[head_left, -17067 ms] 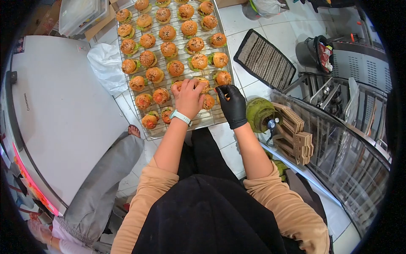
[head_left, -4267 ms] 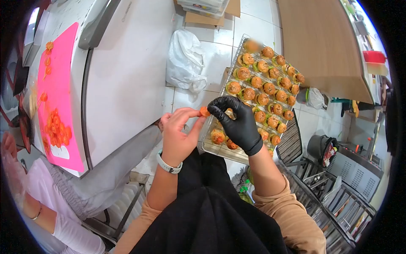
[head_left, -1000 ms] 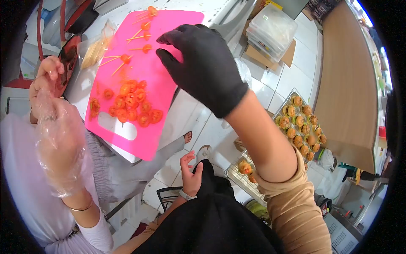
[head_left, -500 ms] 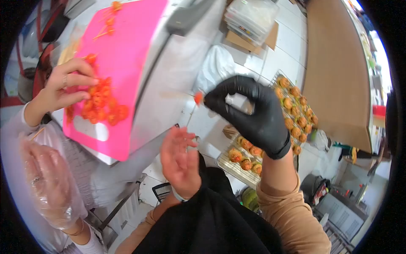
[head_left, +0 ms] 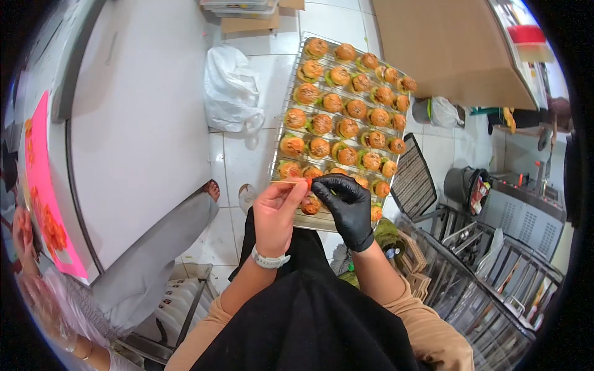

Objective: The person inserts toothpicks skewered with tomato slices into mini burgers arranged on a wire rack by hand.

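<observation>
In front of my chest, both hands meet over the near end of a wire rack (head_left: 270, 166) of small burgers (head_left: 319, 148). My bare left hand (head_left: 277, 213), with a pale watch on the wrist, is closed in a pinch on a thin wooden pick (head_left: 283, 182) that points left. At its right end sits a small red tomato piece (head_left: 310, 183). My right hand (head_left: 348, 207), in a black glove, pinches at the tomato piece; its fingertips partly hide it. The burgers have shiny browned buns with green leaf showing at the sides.
A pink cutting board (head_left: 46, 204) with cut tomatoes lies at the far left, near a co-worker's hand (head_left: 23, 235). A white plastic bag (head_left: 230, 89) rests on the tiled floor. Metal racks (head_left: 476, 272) stand at the right, below a brown panel (head_left: 445, 49).
My view has turned right, from the cutting board to the burgers. My right hand carried the picked tomato down and inward, and my left hand went from open to pinching the pick.
</observation>
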Action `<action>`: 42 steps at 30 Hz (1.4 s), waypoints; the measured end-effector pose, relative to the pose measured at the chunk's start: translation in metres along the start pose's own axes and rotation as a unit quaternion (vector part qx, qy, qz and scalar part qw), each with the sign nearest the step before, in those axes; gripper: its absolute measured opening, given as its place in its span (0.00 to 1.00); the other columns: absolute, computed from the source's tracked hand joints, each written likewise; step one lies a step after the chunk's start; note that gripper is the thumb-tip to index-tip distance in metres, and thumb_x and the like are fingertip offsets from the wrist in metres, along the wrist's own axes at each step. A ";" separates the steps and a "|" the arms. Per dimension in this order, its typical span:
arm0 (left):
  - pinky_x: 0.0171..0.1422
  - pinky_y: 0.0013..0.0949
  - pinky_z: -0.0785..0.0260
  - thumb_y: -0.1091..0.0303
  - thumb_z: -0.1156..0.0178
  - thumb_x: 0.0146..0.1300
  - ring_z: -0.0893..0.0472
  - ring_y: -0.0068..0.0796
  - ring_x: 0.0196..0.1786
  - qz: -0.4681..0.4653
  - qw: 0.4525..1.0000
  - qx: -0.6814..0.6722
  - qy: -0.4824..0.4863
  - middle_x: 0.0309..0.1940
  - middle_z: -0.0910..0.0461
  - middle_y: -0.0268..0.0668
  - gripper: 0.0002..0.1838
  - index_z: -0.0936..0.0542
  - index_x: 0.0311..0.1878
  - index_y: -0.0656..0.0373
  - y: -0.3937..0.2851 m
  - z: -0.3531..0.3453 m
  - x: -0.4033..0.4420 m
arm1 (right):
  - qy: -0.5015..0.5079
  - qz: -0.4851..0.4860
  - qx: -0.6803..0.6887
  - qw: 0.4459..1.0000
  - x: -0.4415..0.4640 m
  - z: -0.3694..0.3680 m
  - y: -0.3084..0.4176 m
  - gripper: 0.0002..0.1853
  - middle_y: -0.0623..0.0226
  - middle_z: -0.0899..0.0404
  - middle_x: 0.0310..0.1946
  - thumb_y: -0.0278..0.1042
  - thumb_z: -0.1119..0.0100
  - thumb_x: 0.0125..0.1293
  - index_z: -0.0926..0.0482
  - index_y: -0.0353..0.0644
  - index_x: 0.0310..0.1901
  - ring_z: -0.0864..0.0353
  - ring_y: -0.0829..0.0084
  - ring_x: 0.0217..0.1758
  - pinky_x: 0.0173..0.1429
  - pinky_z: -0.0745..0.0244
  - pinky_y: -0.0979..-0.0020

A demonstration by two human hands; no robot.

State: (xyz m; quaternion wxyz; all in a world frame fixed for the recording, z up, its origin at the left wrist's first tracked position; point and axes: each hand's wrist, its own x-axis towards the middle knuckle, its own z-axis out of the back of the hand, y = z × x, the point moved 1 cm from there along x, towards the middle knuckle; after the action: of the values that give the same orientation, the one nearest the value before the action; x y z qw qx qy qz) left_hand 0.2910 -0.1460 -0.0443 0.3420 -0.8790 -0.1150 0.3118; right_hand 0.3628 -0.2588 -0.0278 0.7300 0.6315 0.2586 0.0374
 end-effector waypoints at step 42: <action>0.64 0.57 0.56 0.62 0.32 0.50 0.34 0.42 0.65 -0.174 0.596 0.771 0.145 0.43 0.18 0.30 0.23 0.23 0.51 0.42 0.110 0.031 0.137 | 0.039 0.199 -0.573 0.794 0.106 0.039 -0.139 0.07 0.56 0.20 0.27 0.35 0.38 0.50 0.19 0.42 0.29 0.21 0.56 0.32 0.42 0.28 0.57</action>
State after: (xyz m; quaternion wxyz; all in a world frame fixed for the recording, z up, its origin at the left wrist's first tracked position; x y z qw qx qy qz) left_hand 0.3767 -0.1536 -0.2002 0.9520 -0.2853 0.0683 0.0877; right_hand 0.4328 -0.2812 -0.1905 0.9242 0.1333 0.0868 0.3472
